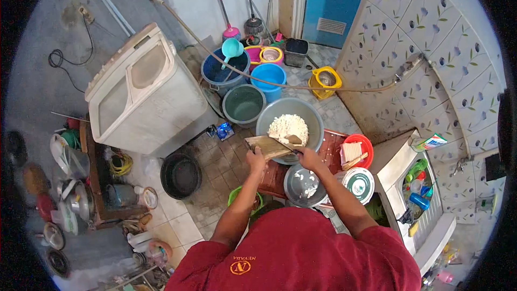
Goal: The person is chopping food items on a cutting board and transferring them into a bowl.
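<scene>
My left hand (257, 161) grips the near left end of a wooden cutting board (266, 146), which is tilted over a large grey basin (262, 123). My right hand (310, 158) is closed around the handle of a knife (284, 144), its blade lying along the board's edge. Inside the basin is a heap of pale chopped pieces (288, 127), with a brownish piece (296, 140) on its near side; what that is I cannot tell. Closer to me, a smaller grey bowl (295, 192) holds several white pieces (310, 182).
A low reddish-brown table (272, 178) stands under the basin. To the right are a red basin (365, 151), a white lidded tub (357, 186) and a sink (428, 210). Buckets (268, 79) stand beyond, crossed by a hose (299, 87). A washing machine (161, 105) and black basin (180, 176) are left.
</scene>
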### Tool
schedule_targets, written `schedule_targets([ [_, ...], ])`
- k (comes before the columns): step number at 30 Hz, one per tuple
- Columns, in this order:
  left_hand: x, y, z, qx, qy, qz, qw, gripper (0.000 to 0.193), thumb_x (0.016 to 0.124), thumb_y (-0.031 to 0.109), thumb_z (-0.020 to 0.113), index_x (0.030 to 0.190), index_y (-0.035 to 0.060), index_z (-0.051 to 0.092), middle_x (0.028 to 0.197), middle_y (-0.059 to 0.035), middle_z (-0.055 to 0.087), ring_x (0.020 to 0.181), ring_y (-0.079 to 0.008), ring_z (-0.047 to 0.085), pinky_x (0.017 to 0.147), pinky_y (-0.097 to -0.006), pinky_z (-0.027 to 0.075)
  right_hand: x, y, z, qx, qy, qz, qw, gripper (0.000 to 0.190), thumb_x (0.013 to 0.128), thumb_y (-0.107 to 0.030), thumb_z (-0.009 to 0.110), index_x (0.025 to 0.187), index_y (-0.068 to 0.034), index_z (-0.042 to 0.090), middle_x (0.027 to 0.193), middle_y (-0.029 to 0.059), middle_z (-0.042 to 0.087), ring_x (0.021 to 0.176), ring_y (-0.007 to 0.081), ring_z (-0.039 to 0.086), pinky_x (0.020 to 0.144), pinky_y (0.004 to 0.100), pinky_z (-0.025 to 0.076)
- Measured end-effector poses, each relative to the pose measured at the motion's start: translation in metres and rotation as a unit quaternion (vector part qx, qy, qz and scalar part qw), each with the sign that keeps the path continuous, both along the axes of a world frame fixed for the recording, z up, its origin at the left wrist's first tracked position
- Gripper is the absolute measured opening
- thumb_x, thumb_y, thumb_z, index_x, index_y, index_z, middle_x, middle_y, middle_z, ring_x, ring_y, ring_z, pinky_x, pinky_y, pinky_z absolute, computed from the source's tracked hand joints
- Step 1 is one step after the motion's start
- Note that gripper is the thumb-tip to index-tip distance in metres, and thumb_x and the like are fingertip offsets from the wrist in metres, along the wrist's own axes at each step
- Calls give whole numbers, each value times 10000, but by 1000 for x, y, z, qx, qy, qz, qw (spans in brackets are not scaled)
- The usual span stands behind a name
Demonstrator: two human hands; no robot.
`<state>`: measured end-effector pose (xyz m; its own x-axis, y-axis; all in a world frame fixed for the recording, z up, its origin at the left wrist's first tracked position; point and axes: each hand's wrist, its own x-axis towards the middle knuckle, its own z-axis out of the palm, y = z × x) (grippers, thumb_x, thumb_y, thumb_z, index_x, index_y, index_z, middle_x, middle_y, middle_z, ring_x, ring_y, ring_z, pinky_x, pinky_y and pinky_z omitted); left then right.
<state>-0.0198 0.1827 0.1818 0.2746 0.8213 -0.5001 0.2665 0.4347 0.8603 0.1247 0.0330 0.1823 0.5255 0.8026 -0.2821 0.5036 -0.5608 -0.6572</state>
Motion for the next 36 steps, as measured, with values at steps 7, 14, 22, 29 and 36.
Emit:
schedule_targets([
  [7, -10, -5, 8, 25, 54, 7, 998, 308, 880, 266, 466, 905, -41, 467, 703, -137, 542, 454, -205, 511, 300, -326, 376, 16, 3, -17, -62, -25, -62, 996, 332, 783, -155, 494, 1103, -108, 568, 981, 213, 596, 915, 364, 574, 818, 446, 446],
  [14, -17, -29, 33, 93, 19, -44, 994, 298, 902, 302, 430, 972, 19, 491, 742, -100, 557, 521, -188, 535, 356, -295, 417, 4, -42, 45, -37, -101, -174, 979, 333, 769, -153, 549, 1101, -138, 556, 943, 156, 618, 903, 328, 587, 762, 432, 472],
  [22, 12, -118, 15, -71, -79, -247, 963, 338, 915, 350, 404, 1035, 47, 492, 738, -38, 534, 541, -131, 527, 365, -249, 404, -15, -162, 75, 66, -117, -288, 948, 355, 740, -107, 585, 1089, -64, 540, 919, 193, 601, 851, 375, 565, 729, 430, 452],
  [29, 45, -210, -29, -37, -61, -389, 919, 398, 904, 395, 426, 1024, 24, 507, 757, -55, 540, 515, -141, 515, 366, -257, 409, -49, -277, 33, 75, -121, -363, 921, 374, 699, -13, 604, 1071, -16, 559, 949, 229, 573, 886, 386, 548, 771, 407, 444],
  [36, 54, -235, -79, 107, -3, -438, 893, 452, 887, 403, 434, 811, -34, 522, 836, -265, 535, 757, -415, 520, 710, -450, 400, -62, -304, 9, 121, -154, -331, 923, 515, 663, 34, 621, 1162, -18, 504, 920, 191, 507, 854, 365, 504, 760, 407, 416],
])
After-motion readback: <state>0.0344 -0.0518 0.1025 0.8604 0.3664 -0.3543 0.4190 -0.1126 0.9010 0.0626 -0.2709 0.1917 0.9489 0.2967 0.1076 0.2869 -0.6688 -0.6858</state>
